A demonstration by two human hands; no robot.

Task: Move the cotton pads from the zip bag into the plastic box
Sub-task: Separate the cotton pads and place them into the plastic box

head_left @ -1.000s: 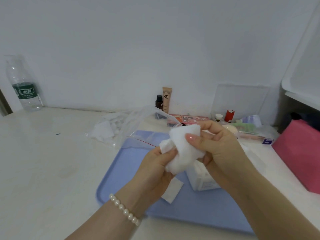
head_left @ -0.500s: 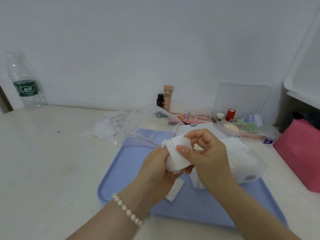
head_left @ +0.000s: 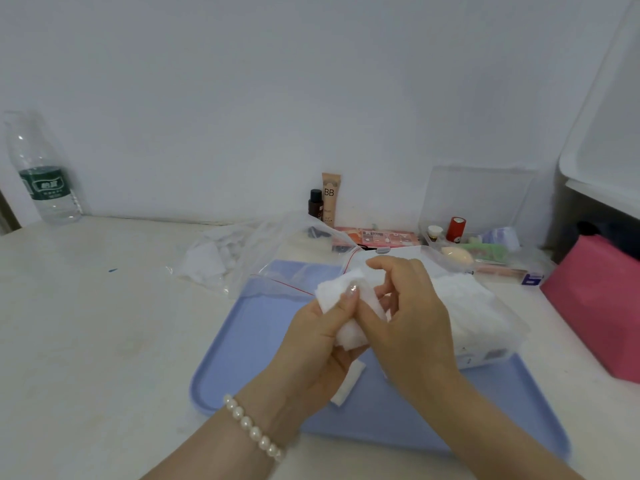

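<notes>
The person stands over a blue tray (head_left: 242, 358) on the white table (head_left: 104, 341) and holds a small bunch of cotton pads (head_left: 341, 306) in front of the chest, above the tray. The left hand (head_left: 311, 344), with a pearl bracelet (head_left: 254, 429) on the wrist, grips the bunch from below with the thumb pressed on its front; the right hand (head_left: 408, 320) has its fingers curled and pinches the same bunch from the right side. The plastic box (head_left: 485, 327) lies on the tray just behind the right hand and already holds a white heap of pads. The zip bag (head_left: 256, 258) lies open at the far left corner of the tray, with more pads inside at its far end. I think the step now is to tidy the bunch and put it in the box. To do it well, the hands should square the pads into a flat stack first, then lower them over the open side of the box and let go only when they rest on the heap, so none slips out. One loose pad (head_left: 348, 384) already lies on the tray under the left hand. The right hand hides the near part of the box, so I cannot tell how full it is there, and how many pads are in the bunch is not clear.
</notes>
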